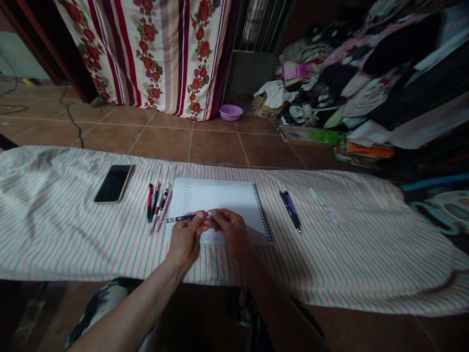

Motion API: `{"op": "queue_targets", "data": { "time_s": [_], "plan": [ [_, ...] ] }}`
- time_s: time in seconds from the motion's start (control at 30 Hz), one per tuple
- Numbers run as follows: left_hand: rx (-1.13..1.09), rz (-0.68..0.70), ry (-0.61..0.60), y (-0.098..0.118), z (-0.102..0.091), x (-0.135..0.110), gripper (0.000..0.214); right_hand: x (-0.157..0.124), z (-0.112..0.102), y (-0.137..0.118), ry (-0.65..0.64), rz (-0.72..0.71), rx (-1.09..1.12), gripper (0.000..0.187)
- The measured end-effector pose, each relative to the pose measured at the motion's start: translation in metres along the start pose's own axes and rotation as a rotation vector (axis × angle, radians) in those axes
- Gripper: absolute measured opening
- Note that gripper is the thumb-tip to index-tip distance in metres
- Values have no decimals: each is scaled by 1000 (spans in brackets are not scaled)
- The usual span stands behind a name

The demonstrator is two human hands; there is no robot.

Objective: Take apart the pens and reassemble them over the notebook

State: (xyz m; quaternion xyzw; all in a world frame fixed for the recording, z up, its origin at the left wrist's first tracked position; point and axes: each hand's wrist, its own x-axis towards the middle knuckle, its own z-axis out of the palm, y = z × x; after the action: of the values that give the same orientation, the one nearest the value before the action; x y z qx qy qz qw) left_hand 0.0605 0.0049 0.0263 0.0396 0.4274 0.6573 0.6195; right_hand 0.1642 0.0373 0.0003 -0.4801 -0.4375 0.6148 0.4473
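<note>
A blue patterned pen (pixel 181 218) lies almost level between my two hands, over a spiral notebook (pixel 223 193) with white pages. My left hand (pixel 186 234) pinches the pen's barrel between thumb and fingers, its blue end pointing left. At the pen's other end, my right hand (pixel 230 227) has its fingertips closed around the tip; a small orange-and-white part shows between the hands. Left of the notebook several pens (pixel 158 208) lie in a loose bunch, red, black, white and pink. To its right, two dark pens (pixel 291 210), one with purple, lie side by side.
A smartphone (pixel 114 183) lies at the left of the striped cloth (pixel 348 254). A thin pale pen-like stick (pixel 323 205) rests farther right. Beyond, on the tiled floor, are a purple basin (pixel 231 113), a flowered curtain (pixel 164 58) and a heap of clothes (pixel 340 73).
</note>
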Motion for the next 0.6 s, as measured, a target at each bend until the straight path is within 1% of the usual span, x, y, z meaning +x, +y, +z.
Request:
{"op": "queue_targets", "data": {
  "time_s": [0.1, 0.23, 0.37, 0.6],
  "plan": [
    [-1, -2, 57, -1, 2, 0, 5, 0, 2, 0, 29, -28, 6, 23],
    [-29, -42, 109, -2, 3, 0, 16, 1, 2, 0, 31, -64, 2, 22],
    [-50, -55, 109, -3, 4, 2, 20, 3, 2, 2, 61, -74, 17, 22],
    [-78, -73, 103, 0, 3, 2, 20, 6, -1, 7, 6, -90, 26, 21]
  ]
}}
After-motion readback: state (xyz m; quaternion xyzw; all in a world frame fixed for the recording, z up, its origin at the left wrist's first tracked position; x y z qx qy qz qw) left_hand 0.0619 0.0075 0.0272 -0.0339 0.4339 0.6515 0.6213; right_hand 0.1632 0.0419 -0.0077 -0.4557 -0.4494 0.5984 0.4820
